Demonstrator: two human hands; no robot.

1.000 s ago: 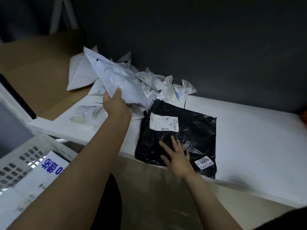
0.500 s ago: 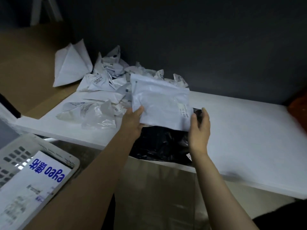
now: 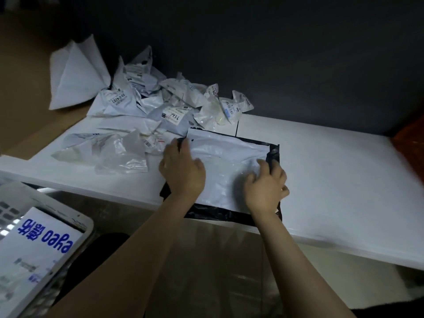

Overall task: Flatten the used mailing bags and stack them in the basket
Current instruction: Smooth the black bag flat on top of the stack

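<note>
1. Down it's gone: half a second back both hands held the white mailing bag (image 3: 229,157) up above the table. Now it lies flat on top of the black mailing bag (image 3: 218,213).
2. I've got the left hand (image 3: 182,173) on the white bag's left edge. Its fingers are stretched out and pressing down, with nothing gripped.
3. And the right hand (image 3: 263,189) sits on the bag's near right part. The fingers are bent, with their tips at the right edge where black plastic shows. Pinching or only pressing? I cannot tell from here.
4. That black mailing bag lies on the white table (image 3: 332,180), with its near edge hanging over the front lip. It shows as a dark border along the white one's far, right and near sides.
5. Behind the hands, the heap of crumpled bags (image 3: 160,106) is piled at the table's far left against the dark wall (image 3: 275,53). Printed labels face every way.
6. Just left of the left hand lies a clear plastic bag (image 3: 121,154).
7. Further left, a large white bag (image 3: 75,74) stands folded into a peak on brown cardboard (image 3: 20,88).
8. Over to the basket (image 3: 85,222): it's at bottom left, below table level and well apart from both hands. I can see a flat bag with blue lettering (image 3: 41,244) lying in it.
</note>
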